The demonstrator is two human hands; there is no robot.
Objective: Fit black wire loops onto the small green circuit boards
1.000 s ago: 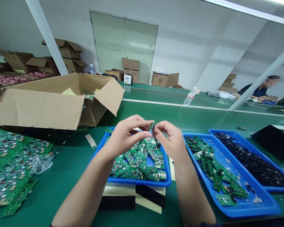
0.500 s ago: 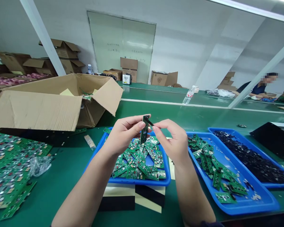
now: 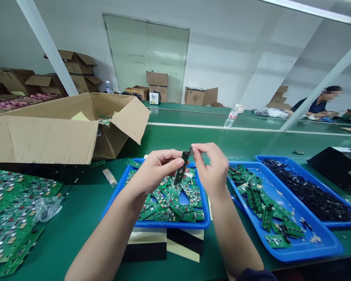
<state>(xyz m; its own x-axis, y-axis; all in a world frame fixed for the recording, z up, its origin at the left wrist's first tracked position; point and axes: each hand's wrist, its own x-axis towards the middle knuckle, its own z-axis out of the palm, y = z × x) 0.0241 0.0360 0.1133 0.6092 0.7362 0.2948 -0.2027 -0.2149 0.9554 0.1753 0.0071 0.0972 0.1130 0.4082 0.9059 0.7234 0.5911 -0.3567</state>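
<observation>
My left hand (image 3: 158, 168) pinches a small green circuit board (image 3: 181, 167) upright above the middle blue tray (image 3: 117, 194), which is heaped with several more green boards. My right hand (image 3: 211, 167) is closed, its fingertips pressed on the top end of that same board, where a small dark part sits. Both hands hover over the tray's far side, almost touching each other.
A second blue tray (image 3: 310, 249) with green boards and a third blue tray (image 3: 330, 223) of small black parts lie to the right. Large green panels (image 3: 11, 210) cover the table's left. An open cardboard box (image 3: 46, 136) stands behind them. A person (image 3: 318, 104) sits far right.
The board was held flat between both hands, then turned upright. My right hand has risen to the board's top end. The view has shifted slightly.
</observation>
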